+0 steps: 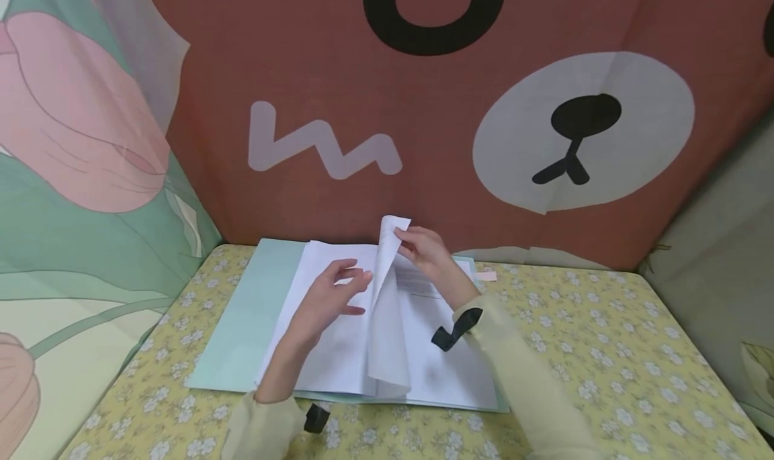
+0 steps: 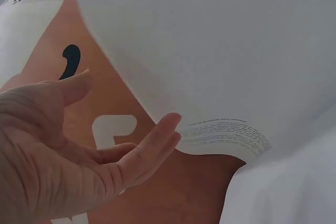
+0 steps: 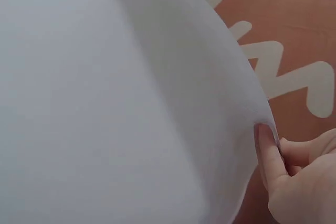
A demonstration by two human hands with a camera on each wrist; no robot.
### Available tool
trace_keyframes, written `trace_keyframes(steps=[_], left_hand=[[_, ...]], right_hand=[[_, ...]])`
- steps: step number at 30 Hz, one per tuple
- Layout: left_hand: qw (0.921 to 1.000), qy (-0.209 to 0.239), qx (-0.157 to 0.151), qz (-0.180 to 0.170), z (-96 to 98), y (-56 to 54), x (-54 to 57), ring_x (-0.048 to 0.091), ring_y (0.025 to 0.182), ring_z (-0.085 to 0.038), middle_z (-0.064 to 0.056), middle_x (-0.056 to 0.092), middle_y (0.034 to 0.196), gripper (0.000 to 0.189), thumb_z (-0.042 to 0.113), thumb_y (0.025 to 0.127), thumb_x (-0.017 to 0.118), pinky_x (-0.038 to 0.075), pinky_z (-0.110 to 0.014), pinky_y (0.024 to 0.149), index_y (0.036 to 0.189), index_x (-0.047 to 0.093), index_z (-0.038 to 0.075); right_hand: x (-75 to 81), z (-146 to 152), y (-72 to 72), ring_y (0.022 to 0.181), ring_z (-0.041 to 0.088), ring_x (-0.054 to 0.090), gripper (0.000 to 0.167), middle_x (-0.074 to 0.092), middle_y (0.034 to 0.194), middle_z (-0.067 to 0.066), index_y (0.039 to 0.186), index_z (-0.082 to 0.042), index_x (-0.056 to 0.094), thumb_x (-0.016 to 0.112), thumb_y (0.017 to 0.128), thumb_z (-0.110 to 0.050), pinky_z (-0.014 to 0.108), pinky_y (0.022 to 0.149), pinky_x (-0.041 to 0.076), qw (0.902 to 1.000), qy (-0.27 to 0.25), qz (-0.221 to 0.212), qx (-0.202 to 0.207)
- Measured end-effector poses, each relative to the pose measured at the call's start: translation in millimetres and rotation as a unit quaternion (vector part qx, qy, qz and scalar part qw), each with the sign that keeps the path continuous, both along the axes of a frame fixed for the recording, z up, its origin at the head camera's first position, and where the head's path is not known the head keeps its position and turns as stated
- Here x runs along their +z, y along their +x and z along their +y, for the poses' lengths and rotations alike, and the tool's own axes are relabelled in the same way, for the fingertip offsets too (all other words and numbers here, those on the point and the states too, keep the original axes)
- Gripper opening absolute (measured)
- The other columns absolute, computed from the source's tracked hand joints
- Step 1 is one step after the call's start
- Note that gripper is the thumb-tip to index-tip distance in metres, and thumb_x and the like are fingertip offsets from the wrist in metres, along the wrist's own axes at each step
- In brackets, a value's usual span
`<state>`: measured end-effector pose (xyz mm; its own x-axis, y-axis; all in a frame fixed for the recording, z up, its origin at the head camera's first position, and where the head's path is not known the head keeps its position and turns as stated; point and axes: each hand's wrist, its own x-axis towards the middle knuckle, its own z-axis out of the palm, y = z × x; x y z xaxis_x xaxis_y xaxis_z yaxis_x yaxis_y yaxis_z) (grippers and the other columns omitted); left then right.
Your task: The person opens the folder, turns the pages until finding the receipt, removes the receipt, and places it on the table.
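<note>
A light green folder lies spread on the table with white sheets on both sides. One sheet of paper stands curled up over the middle, its far end raised. My right hand pinches that sheet's edge between thumb and fingers; the right wrist view shows the pinch, with the paper filling most of the picture. Over the left-hand pages hovers my left hand, fingers loosely bent and nothing held. In the left wrist view its fingertips are close to the sheet; whether they touch it I cannot tell.
Beneath the folder is a yellow flowered tablecloth. A brown cloth with a bear face hangs right behind the table. A pink tab sticks out at the folder's right edge. Black straps hang from my wrists.
</note>
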<state>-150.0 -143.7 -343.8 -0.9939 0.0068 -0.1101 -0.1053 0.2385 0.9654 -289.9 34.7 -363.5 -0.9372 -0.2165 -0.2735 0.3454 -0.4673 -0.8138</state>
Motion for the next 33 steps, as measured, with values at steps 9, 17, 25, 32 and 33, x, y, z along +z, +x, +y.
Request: trace_keyframes(steps=[9,17,25,32,33], left_hand=[[0.9871,-0.158,-0.006,0.024,4.1,5.2,3.4,0.068,0.109,-0.032,-0.019,0.061,0.141,0.059,0.017,0.095,0.072,0.058,-0.048,0.087,0.148,0.052,0.001],[0.965,-0.241,0.021,0.102,0.7,4.6,1.4,0.07,0.101,-0.035,-0.027,0.071,0.12,0.042,-0.004,0.093,0.058,0.057,-0.049,0.087,0.135,0.063,-0.006],[0.9556,-0.266,0.021,0.124,-2.3,2.8,-2.7,0.068,0.115,-0.04,-0.027,0.071,0.119,0.042,-0.008,0.092,0.055,0.055,-0.053,0.094,0.133,0.066,-0.006],[0.962,-0.254,-0.011,0.098,-19.7,-2.6,-4.0,0.065,0.118,-0.038,-0.025,0.066,0.132,0.044,-0.005,0.096,0.057,0.053,-0.052,0.1,0.139,0.061,-0.005],[0.9641,-0.249,-0.015,0.092,-23.8,-3.1,-2.8,0.064,0.119,-0.038,-0.025,0.065,0.135,0.046,-0.005,0.096,0.056,0.053,-0.052,0.101,0.141,0.059,-0.005]], right_hand=[[-7.5,-29,5.8,0.089,0.016,0.061,0.017,0.057,0.109,0.012,0.111,0.004,0.054,0.063,0.098,0.008,0.02,0.071,0.058,0.998,0.001,-0.018,-0.06],[-10.7,-37,8.9,0.079,0.014,0.064,0.008,0.061,0.098,0.012,0.098,0.003,0.057,0.061,0.099,0.01,0.021,0.071,0.06,0.998,-0.023,-0.016,-0.057],[-6.2,-30,8.2,0.078,0.015,0.065,0.007,0.06,0.098,0.012,0.1,0.007,0.058,0.057,0.099,0.013,0.023,0.07,0.059,0.9977,-0.047,-0.026,-0.041],[-8.3,-4,11.4,0.082,0.021,0.072,0.013,0.069,0.091,0.012,0.113,0.008,0.063,0.056,0.103,0.006,0.039,0.092,0.058,0.9988,-0.047,0.0,-0.011],[-8.8,1,12.3,0.082,0.022,0.073,0.012,0.071,0.089,0.013,0.111,0.008,0.065,0.056,0.104,0.005,0.038,0.091,0.059,0.999,-0.044,0.007,-0.005]])
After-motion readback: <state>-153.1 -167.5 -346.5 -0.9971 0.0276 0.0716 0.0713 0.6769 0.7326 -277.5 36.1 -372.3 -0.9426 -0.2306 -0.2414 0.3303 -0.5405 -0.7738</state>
